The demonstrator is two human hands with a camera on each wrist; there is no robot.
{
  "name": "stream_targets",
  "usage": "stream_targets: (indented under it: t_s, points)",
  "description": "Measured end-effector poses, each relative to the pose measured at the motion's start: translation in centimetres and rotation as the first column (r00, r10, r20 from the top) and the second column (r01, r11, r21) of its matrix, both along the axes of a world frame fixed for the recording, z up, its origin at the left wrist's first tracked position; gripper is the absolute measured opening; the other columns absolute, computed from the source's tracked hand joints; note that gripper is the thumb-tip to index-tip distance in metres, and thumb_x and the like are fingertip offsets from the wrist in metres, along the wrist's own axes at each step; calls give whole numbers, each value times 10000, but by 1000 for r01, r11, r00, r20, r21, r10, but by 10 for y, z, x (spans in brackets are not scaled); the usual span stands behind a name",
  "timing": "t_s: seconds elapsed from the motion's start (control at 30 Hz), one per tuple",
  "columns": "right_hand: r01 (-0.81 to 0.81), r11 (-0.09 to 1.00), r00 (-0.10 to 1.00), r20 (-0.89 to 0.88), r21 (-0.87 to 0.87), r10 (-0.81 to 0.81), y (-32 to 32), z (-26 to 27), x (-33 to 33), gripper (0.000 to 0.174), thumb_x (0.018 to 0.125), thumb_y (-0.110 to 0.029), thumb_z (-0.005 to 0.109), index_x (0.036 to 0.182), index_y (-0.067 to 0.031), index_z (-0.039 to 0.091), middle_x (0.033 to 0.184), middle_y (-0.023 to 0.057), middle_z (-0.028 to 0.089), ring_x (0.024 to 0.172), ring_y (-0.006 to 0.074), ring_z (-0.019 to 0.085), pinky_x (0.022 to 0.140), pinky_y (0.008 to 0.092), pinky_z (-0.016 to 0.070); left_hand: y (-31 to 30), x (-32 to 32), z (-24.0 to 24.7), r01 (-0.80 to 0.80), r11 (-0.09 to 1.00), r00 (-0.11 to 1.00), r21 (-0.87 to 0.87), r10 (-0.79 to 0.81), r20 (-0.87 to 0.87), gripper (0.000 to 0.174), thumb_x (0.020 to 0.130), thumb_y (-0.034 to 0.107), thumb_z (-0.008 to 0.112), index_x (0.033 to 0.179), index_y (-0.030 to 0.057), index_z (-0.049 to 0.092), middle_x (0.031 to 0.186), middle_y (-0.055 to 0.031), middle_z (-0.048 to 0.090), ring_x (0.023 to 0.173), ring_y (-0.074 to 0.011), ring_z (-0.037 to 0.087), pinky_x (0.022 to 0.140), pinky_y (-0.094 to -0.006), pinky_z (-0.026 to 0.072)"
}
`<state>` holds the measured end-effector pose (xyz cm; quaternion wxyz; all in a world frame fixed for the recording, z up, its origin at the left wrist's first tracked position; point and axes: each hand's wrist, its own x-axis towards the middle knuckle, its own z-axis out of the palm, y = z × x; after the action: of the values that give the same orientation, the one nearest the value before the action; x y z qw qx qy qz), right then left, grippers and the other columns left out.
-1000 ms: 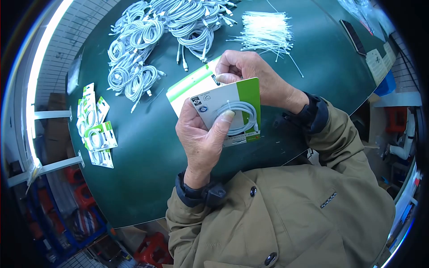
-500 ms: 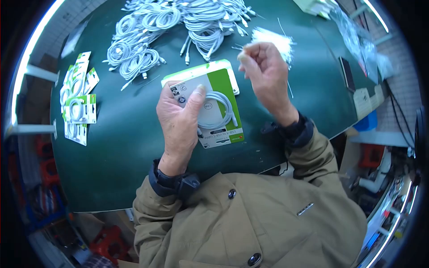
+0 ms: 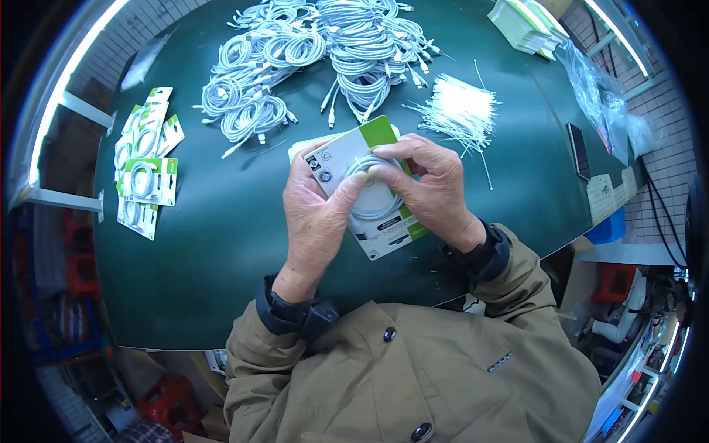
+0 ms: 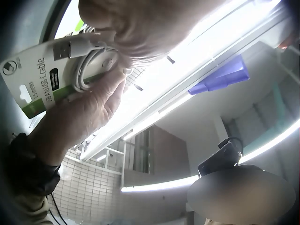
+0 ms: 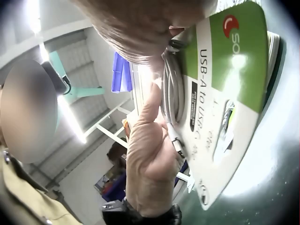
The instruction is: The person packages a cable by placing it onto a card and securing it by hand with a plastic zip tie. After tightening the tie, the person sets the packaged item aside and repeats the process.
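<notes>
A green-and-white cable card [image 3: 380, 229] with a coiled pale USB cable [image 3: 360, 164] on its front is held tilted over the table. My left hand [image 3: 317, 210] grips its left side, thumb on the coil. From the right, my right hand [image 3: 436, 188] pinches the coil and card, its thumb tip close to the left thumb. The right wrist view shows the printed card [image 5: 213, 84] and the cable loops [image 5: 174, 89] along the fingers. Another pale card [image 3: 314, 142] shows behind the held one, mostly hidden.
Coiled cables [image 3: 288, 52] lie heaped at the back of the green table [image 3: 221, 280]. White cable ties [image 3: 461, 111] are to the right. Carded cables [image 3: 148, 181] lie at the left, a stack of cards [image 3: 526, 28] at the back right, a phone [image 3: 578, 151] by the right edge.
My right hand left the rear card, rose toward the cable ties, then came back to the coil on the front card. My left hand kept its grip throughout.
</notes>
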<state>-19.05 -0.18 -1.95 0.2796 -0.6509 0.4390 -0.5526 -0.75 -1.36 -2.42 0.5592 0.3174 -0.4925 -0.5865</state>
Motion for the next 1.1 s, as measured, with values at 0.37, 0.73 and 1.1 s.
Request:
stream_targets:
  t_s: [0.37,0.73,1.1]
  points:
    - [28,998,999,32,-48,-26,9,-5,-2,172,899,79,781,1066,41,761,963,100,726,848,144,691,737,260,533,6,-7,-4,-10,1000,1000,4,11,-25,714,929,-88,729,1545,-24,373,1379,-169,577,1234,-199,625,1037,-338,547]
    - [-113,993,980,164,-12,114,10,-16,-6,350,941,19,784,1276,29,681,1129,101,695,956,119,664,836,252,545,18,34,22,64,988,856,137,-125,501,356,947,32,725,1263,-60,591,1084,-118,733,987,-154,717,870,-302,593]
    - [-97,988,995,31,119,93,8,-12,-1,207,968,18,713,1174,11,721,1057,91,733,841,119,677,679,249,529,-81,207,25,-451,887,872,96,461,-165,239,1029,156,732,1121,-12,589,997,-88,645,904,-176,672,807,-309,582]
